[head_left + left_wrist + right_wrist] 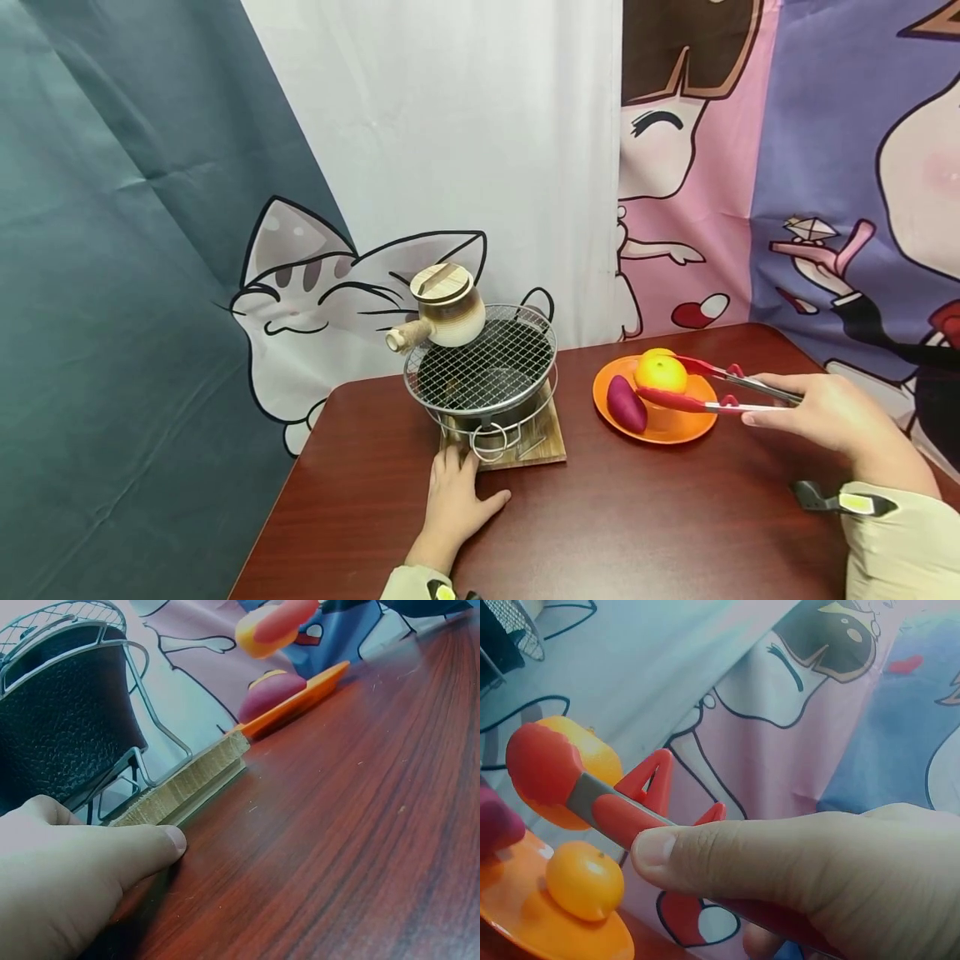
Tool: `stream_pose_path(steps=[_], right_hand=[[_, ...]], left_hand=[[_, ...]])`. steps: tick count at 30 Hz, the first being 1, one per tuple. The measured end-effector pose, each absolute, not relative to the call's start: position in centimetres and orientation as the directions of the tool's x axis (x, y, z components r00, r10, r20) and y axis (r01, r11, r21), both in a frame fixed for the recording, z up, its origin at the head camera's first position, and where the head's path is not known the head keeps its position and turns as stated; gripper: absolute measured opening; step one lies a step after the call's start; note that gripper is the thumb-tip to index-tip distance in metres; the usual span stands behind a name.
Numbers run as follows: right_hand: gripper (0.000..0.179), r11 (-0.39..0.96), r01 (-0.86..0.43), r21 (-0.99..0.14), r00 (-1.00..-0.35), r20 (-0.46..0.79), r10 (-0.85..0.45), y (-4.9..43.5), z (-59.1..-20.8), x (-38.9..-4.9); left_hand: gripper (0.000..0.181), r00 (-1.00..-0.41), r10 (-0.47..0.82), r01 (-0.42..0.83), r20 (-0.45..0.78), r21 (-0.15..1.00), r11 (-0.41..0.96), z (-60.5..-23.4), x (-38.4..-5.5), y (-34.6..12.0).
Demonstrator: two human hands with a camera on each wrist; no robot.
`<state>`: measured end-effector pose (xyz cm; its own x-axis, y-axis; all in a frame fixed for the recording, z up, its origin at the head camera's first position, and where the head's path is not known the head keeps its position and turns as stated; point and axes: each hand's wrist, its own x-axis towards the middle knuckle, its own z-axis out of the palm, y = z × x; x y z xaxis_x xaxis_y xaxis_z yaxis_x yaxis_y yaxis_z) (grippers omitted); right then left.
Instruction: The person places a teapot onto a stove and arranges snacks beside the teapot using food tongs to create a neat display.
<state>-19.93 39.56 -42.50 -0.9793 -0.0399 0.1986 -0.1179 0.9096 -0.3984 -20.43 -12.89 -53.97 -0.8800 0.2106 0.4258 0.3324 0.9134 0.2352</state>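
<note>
My right hand point(843, 417) grips a pair of red-tipped metal tongs point(738, 407). Between the tong heads is an orange point(660, 375), held above the orange plate point(686, 429). On that plate lie a purple sweet potato point(627, 404) and a smaller yellow-orange fruit point(585, 880). My left hand point(453, 504) rests on the table, fingers extended to the front edge of a wooden board point(551, 446) under a round grill stove point(517, 410). The left thumb point(146, 851) points off to the side; the other left fingers are mostly hidden in the left wrist view.
A pot with a wooden lid and side handle point(456, 321) stands on the wire mesh point(491, 367) of the stove, toward its back left. Behind the brown table point(585, 525) hangs a cartoon-printed curtain point(480, 125).
</note>
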Motion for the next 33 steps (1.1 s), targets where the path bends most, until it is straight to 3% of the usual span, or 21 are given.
stream_pose_path(steps=[19,33], right_hand=[[0.095,0.927,-0.071,-0.369,-0.986,0.166,-0.009,36.4,-40.8,-20.4],[0.093,0.917,-0.043,-0.395,-0.981,0.191,0.036,33.6,-39.8,-20.9]], left_hand=[[0.089,-0.889,0.212,0.324,0.406,0.231,0.917,-54.1,-20.4,-12.9],[0.09,-0.879,0.216,0.334,0.426,0.223,0.916,-54.2,-20.5,-12.9]])
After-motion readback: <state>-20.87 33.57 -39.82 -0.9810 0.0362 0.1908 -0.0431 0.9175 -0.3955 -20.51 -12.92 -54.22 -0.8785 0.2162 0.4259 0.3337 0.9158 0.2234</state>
